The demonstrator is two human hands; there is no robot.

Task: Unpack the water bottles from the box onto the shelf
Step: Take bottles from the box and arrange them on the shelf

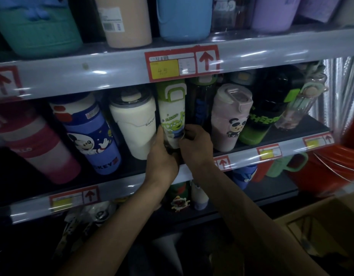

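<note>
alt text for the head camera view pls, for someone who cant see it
A person's left hand and right hand grip the lower part of a green-lidded bottle on a crowded shop shelf, between a cream tumbler and a dark bottle. A cardboard box sits at lower right.

White bottle (173,112), green flip lid, alien cartoon print, upright on middle shelf (271,140); cardboard box (331,222) lower right.
</note>
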